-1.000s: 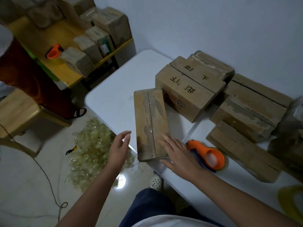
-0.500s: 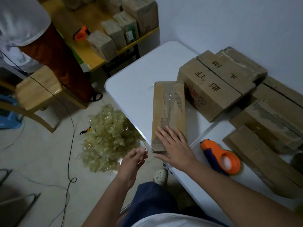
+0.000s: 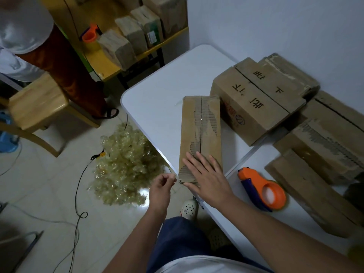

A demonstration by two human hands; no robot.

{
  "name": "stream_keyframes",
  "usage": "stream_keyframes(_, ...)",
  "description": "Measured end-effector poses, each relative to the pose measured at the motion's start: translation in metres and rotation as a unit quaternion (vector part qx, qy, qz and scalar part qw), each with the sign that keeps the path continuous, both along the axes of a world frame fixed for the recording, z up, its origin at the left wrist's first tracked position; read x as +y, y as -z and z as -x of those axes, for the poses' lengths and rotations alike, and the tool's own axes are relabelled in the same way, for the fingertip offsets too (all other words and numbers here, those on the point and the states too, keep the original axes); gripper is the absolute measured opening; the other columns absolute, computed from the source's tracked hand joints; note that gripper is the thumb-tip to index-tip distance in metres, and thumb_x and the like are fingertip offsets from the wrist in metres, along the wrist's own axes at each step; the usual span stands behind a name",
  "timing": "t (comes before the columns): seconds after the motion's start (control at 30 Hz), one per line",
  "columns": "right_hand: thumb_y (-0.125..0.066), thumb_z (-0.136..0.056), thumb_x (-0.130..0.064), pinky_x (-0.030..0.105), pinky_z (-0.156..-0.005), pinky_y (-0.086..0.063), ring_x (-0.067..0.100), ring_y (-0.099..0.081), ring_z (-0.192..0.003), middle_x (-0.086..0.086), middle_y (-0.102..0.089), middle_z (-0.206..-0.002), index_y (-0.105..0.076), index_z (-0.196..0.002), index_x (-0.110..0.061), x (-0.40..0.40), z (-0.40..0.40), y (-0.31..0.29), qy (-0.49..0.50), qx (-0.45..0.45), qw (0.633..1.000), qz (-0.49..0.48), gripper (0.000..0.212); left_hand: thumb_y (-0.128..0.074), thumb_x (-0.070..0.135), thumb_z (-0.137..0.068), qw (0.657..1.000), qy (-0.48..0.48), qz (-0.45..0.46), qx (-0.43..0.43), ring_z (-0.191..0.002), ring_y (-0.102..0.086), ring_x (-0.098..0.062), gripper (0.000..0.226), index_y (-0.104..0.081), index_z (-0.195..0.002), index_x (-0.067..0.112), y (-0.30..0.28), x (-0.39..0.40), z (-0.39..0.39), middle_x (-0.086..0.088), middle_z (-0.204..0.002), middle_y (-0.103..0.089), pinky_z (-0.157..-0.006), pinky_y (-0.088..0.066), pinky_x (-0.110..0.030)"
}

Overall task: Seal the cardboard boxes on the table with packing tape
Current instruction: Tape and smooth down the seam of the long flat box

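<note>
Cardboard lies under the right hand (image 3: 206,174), whose straight, spread fingers press flat on the near end of the long narrow box (image 3: 200,134). Just beside that end, the left hand (image 3: 161,186) hangs off the table's edge with curled fingers pinching at the box's near corner; whether a thin tape end sits between them cannot be told. The box lies flat on the white table (image 3: 157,99), its long axis running away from the person, the centre seam along that axis, the near end right at the table's front edge. Bare tabletop stretches to the left and beyond the box. On its right, a larger box with printed characters (image 3: 250,103) stands just beside it. The orange tape dispenser (image 3: 264,189) lies near the right wrist, with more boxes (image 3: 315,174) crowding the table behind it. Below the edge, a heap of crumpled tape (image 3: 124,166) covers the floor.
</note>
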State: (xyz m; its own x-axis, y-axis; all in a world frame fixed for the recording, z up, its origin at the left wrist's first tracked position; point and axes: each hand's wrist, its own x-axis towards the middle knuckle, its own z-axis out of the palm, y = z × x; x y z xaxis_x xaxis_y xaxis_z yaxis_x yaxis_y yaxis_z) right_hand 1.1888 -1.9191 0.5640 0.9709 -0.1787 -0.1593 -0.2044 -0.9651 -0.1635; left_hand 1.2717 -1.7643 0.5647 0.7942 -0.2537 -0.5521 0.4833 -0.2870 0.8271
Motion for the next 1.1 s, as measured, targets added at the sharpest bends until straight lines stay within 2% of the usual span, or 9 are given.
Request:
stream_keyframes(0.23,-0.021,-0.097,-0.064,0.047,-0.121,-0.007,0.019,-0.003,-0.15,-0.006,-0.001,-0.163,-0.003,-0.156,-0.027,0.002,-0.002,0.001,0.018,-0.008,1.0,0.006,0.072,-0.057,0.011,-0.098,0.998,0.05,-0.004,-0.042,-0.077,-0.054,-0.009,0.01,-0.061,-0.089,0.011,0.003,-0.013,0.001,0.003,-0.083,-0.062,-0.073,-0.044,-0.022)
stream_keyframes(0.37,-0.024,-0.096,-0.065,0.047,-0.12,-0.009,0.019,-0.004,-0.15,-0.005,-0.004,-0.163,-0.007,-0.156,-0.027,0.003,-0.002,0.001,0.02,-0.008,1.0,0.008,0.072,-0.053,0.018,-0.101,0.994,0.072,-0.05,-0.059,-0.093,-0.057,-0.005,0.009,-0.053,-0.109,0.023,0.004,-0.016,-0.001,0.011,-0.113,-0.05,-0.066,-0.045,-0.008)
stream_keyframes(0.47,-0.025,-0.096,-0.065,0.047,-0.12,-0.007,0.019,-0.003,-0.15,-0.005,-0.003,-0.163,-0.007,-0.156,-0.027,0.004,-0.002,0.001,0.021,-0.004,1.0,0.006,0.073,-0.047,0.014,-0.103,0.992,0.096,-0.063,-0.061,-0.105,-0.053,-0.006,0.02,-0.05,-0.118,0.025,0.007,-0.021,-0.003,0.01,-0.122,-0.042,-0.072,-0.046,-0.01)
stream_keyframes(0.6,-0.02,-0.096,-0.066,0.046,-0.12,-0.002,0.019,-0.001,-0.15,-0.005,-0.001,-0.163,-0.004,-0.155,-0.028,0.003,-0.002,0.0,0.019,0.005,1.0,0.008,0.073,-0.047,0.006,-0.101,0.992,0.087,-0.082,-0.042,-0.095,-0.055,-0.012,0.02,-0.058,-0.097,0.022,0.007,-0.03,-0.008,0.0,-0.11,-0.056,-0.075,-0.045,-0.022)
stream_keyframes(0.67,-0.017,-0.095,-0.067,0.045,-0.119,-0.001,0.019,-0.003,-0.15,-0.005,-0.002,-0.163,-0.004,-0.155,-0.028,0.002,-0.002,-0.001,0.019,0.006,1.0,0.006,0.073,-0.054,0.013,-0.099,0.996,0.046,-0.075,-0.03,-0.088,-0.059,-0.017,0.011,-0.063,-0.094,0.016,0.004,-0.02,-0.012,-0.004,-0.098,-0.065,-0.074,-0.049,-0.026)
stream_keyframes(0.73,-0.013,-0.095,-0.067,0.045,-0.119,0.0,0.019,-0.001,-0.15,-0.005,-0.001,-0.163,-0.003,-0.155,-0.028,0.002,-0.002,0.0,0.019,0.006,1.0,0.004,0.073,-0.055,0.021,-0.1,0.998,0.008,-0.068,-0.016,-0.087,-0.065,-0.021,0.019,-0.07,-0.093,0.012,-0.002,-0.007,-0.016,-0.007,-0.092,-0.071,-0.082,-0.053,-0.034)
stream_keyframes(0.87,-0.018,-0.095,-0.063,0.046,-0.12,-0.003,0.019,-0.001,-0.15,-0.005,0.0,-0.163,-0.002,-0.155,-0.028,0.002,-0.002,0.001,0.022,-0.003,1.0,0.0,0.072,-0.055,0.025,-0.1,0.997,0.073,-0.029,0.008,-0.086,-0.07,-0.012,0.028,-0.08,-0.088,0.021,-0.022,-0.005,-0.012,0.002,-0.086,-0.077,-0.082,-0.054,-0.025)
stream_keyframes(1.0,-0.033,-0.096,-0.058,0.048,-0.12,-0.009,0.021,-0.003,-0.15,-0.003,0.0,-0.164,-0.002,-0.156,-0.025,0.004,-0.001,0.001,0.022,-0.009,1.0,0.001,0.074,-0.052,0.017,-0.1,0.955,0.208,-0.135,-0.161,-0.058,-0.057,0.003,0.026,-0.073,-0.114,0.019,-0.028,-0.013,0.004,0.009,-0.077,-0.073,-0.058,-0.042,-0.009)
stream_keyframes(1.1,-0.028,-0.097,-0.06,0.047,-0.12,-0.007,0.021,-0.001,-0.15,-0.004,0.002,-0.163,0.0,-0.156,-0.027,0.004,-0.002,0.001,0.024,-0.006,1.0,-0.001,0.073,-0.048,0.012,-0.101,0.921,0.3,-0.152,-0.196,-0.073,-0.06,0.002,0.043,-0.053,-0.141,0.027,-0.029,-0.004,0.005,0.003,-0.105,-0.072,-0.061,-0.04,-0.004)
